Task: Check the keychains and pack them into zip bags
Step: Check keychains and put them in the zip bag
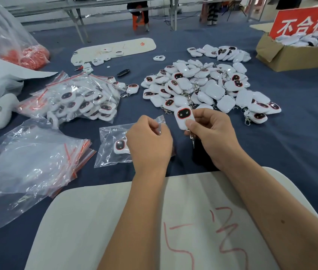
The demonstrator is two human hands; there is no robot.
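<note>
My right hand (pixel 210 133) pinches a white keychain (pixel 184 117) with a dark, red-rimmed face, its metal clip hanging below my palm. My left hand (pixel 148 141) pinches the top edge of a clear zip bag (pixel 111 147) lying on the blue cloth; one keychain (pixel 120 146) sits inside it. A large heap of loose keychains (pixel 203 86) lies just beyond my hands. Left of it is a pile of filled zip bags (pixel 80 98). A stack of empty zip bags (pixel 37 162) lies at the near left.
A cardboard box (pixel 290 55) with a red sign holds more keychains at the far right. A white board (pixel 173 221) with red writing lies under my forearms. A big plastic sack (pixel 2 36) with red bits stands at the far left. A white tray (pixel 115 48) lies further back.
</note>
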